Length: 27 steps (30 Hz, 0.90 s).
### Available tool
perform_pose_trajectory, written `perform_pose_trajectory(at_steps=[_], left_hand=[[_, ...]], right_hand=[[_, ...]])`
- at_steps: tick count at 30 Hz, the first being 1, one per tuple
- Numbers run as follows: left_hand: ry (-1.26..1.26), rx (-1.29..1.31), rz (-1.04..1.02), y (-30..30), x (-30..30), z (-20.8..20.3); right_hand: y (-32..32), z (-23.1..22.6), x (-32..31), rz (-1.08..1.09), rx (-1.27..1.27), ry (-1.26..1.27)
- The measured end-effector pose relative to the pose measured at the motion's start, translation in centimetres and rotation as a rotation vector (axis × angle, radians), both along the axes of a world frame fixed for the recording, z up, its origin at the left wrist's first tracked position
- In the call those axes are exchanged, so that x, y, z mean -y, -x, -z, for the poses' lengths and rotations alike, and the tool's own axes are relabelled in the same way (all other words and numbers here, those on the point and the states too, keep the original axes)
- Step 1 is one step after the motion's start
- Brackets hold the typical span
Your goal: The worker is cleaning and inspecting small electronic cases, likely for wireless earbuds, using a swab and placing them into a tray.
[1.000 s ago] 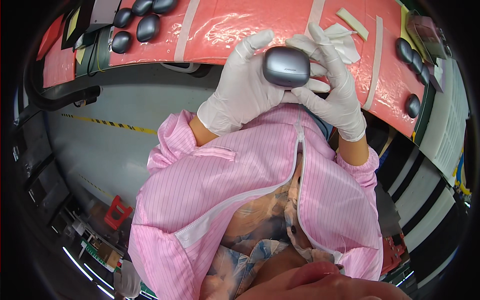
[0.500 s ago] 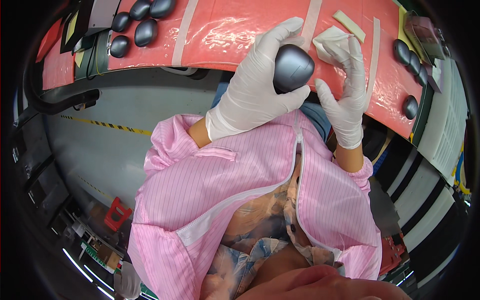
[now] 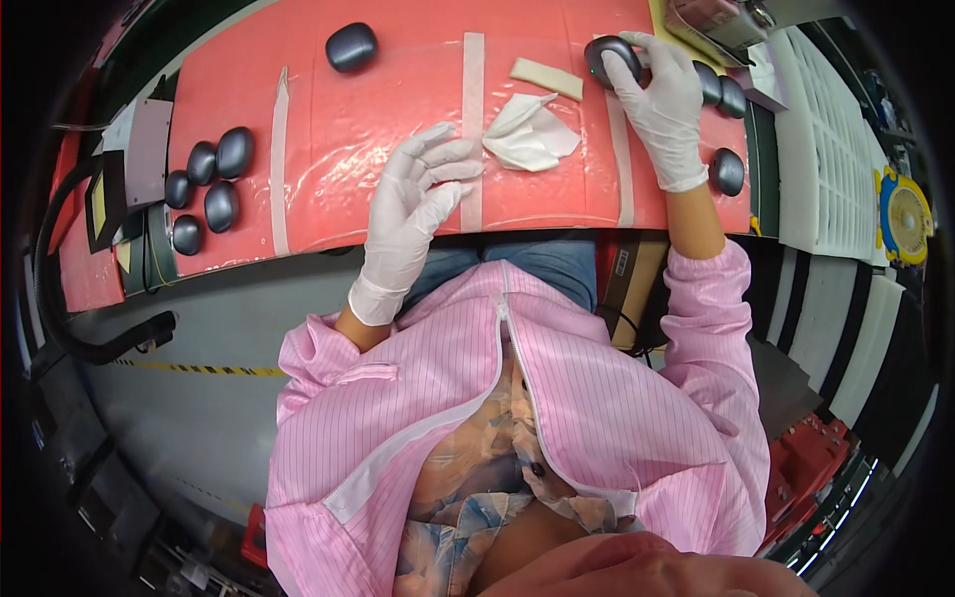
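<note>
My right hand, in a white glove, has its thumb and fingers closed on a dark grey rounded case at the back right of the red mat; a tiny green light shows on its side. Two similar dark cases are just right of that hand, and another case sits nearer the mat's right edge. Over the front of the mat, my gloved left hand is open and empty, fingers loosely spread. Beyond it, alone at the back, lies one more dark case.
A crumpled white cloth and a pale flat strip lie mid-mat. Several dark cases are grouped at the left, beside a grey box and a black curved arm. A white ridged panel and a yellow fan are at right.
My left hand has let go of the dark case it held and moved left. My right hand has reached to the back right and taken hold of a case. The view has shifted too.
</note>
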<state>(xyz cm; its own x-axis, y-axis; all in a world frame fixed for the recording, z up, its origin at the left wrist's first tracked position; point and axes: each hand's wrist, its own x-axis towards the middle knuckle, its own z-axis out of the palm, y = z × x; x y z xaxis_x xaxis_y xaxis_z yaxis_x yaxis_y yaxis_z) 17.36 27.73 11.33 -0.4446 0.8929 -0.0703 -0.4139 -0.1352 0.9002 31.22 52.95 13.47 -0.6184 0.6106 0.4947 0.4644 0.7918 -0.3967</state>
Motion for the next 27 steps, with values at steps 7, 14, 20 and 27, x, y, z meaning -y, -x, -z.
perform_pose_trajectory(at_steps=[7, 14, 20, 27], left_hand=[[0.039, -0.028, 0.014, 0.1, 0.2, 0.1], [0.120, -0.174, 0.026, 1.3, -0.2, -1.6], [0.574, -1.135, -0.590, 11.2, -3.7, -3.6], [0.498, -0.954, -0.269, 15.4, -4.9, -0.2]], right_hand=[[-0.5, 1.7, -2.2, 0.032, 0.135, -0.364], [-1.0, -0.6, 0.2, 0.037, -0.037, -0.318], [-2.2, 0.8, 9.1, -0.393, -0.233, 0.119], [-2.2, 1.5, 10.2, -0.307, -0.224, 0.150]])
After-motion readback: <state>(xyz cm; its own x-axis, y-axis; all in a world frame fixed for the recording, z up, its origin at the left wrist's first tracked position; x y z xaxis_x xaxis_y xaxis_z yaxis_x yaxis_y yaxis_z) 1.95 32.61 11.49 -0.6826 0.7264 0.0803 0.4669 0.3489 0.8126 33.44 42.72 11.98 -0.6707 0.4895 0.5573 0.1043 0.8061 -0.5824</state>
